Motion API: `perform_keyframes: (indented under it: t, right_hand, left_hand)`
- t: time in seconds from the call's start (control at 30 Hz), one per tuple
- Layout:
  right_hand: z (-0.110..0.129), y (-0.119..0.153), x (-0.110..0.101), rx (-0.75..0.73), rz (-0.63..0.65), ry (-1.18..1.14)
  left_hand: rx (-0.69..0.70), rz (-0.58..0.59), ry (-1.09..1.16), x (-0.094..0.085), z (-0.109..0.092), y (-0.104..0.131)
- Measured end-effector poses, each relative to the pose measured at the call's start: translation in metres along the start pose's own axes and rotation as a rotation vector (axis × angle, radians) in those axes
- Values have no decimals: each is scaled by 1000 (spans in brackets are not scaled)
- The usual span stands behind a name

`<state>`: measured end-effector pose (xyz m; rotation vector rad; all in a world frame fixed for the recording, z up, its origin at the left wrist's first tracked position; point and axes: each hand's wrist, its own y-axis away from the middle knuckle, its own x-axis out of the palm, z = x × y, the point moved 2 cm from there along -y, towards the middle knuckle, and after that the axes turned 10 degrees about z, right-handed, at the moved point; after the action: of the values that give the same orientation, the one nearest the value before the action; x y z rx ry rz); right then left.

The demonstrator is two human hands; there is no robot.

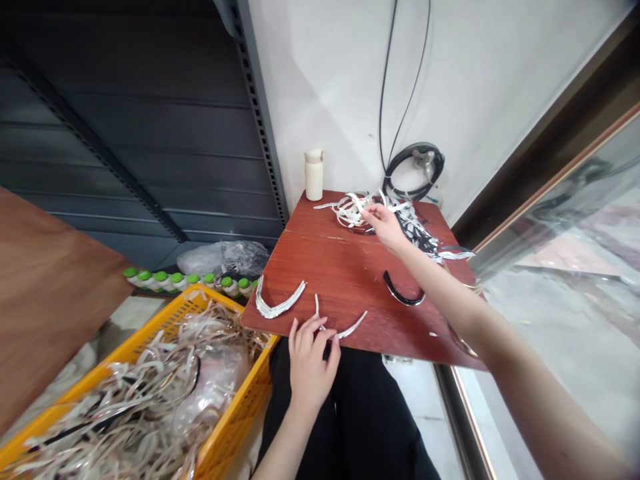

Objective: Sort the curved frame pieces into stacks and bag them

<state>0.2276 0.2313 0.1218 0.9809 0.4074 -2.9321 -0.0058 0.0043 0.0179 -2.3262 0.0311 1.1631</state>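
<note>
My left hand point(313, 350) rests at the front edge of the red-brown table point(330, 257), its fingertips on a curved white strip point(353, 326) that its fingers partly cover. My right hand point(383, 223) reaches to the back of the table, thumb and fingers pinched on a white strip in the pile of white strips point(347, 210). To the left lies a bundle of curved white strips point(274, 311). A curved black strip point(400, 298) lies beside my right forearm. Dark and silvery strips point(415, 230) are heaped right of my right hand.
A cream bottle point(314, 177) stands at the table's back left corner. Coiled black cable point(395, 167) hangs against the wall. At the lower left, a yellow crate point(240, 407) holds many strips and plastic. Green-capped bottles point(177, 281) line up behind it. Glass panels are at the right.
</note>
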Motion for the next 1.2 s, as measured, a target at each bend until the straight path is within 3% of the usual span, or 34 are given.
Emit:
perform_keyframes:
  t: [0.13, 0.27, 0.37, 0.5, 0.63, 0.73, 0.83, 0.93, 1.1, 1.2]
  right_hand:
    - [5, 36, -30, -123, 276, -272]
    - [16, 68, -47, -41, 568, -329]
    - [24, 74, -44, 68, 710, -452]
    - [32, 65, -9, 281, 902, -567]
    - [43, 60, 46, 424, 1045, -440]
    - [54, 64, 74, 443, 1116, -326]
    - [63, 72, 77, 302, 1012, -193]
    - [67, 84, 61, 55, 881, 28]
    - [58, 116, 49, -229, 995, 416]
    - [54, 131, 54, -361, 925, 529]
  left_hand:
    - [24, 4, 16, 0, -2, 0]
    - [20, -5, 21, 0, -4, 0]
    - [21, -7, 37, 2, -4, 0]
    - [35, -9, 60, 3, -5, -1]
    - [54, -7, 54, 4, -5, -1]
    - [37, -22, 28, 4, -4, -1]
    - [3, -38, 16, 3, -3, 0]
    - [3, -40, 13, 4, -2, 0]
    - [16, -28, -3, 5, -3, -1]
    - [7, -20, -1, 6, -4, -2]
